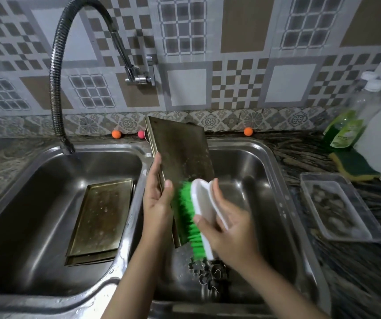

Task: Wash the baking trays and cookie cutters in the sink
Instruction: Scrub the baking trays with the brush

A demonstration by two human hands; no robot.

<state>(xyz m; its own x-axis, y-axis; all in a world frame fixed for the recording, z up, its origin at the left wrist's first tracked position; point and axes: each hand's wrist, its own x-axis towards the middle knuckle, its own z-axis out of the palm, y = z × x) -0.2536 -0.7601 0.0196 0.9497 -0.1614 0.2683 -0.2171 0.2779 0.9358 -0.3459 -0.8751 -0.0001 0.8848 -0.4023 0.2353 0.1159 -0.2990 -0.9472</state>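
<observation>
A dark, stained baking tray (pixel 180 148) stands tilted over the right sink basin (pixel 263 180). My left hand (pixel 157 196) grips its left edge, thumb on the face. My right hand (pixel 228 229) holds a white scrub brush (pixel 203 203) whose green bristles press against the tray's lower part. Metal cookie cutters (pixel 208 272) lie on the right basin's floor below the brush, partly hidden by my right wrist. Two more trays (pixel 102 217) lie stacked flat in the left basin (pixel 35 203).
A flexible faucet (pixel 58 77) arches from the wall down to the left basin's back rim. On the right counter are a clear plastic container (pixel 341 208), a green-and-yellow sponge (pixel 355 165) and a green dish soap bottle (pixel 346 125). Small orange and pink balls (pixel 248 131) sit along the wall.
</observation>
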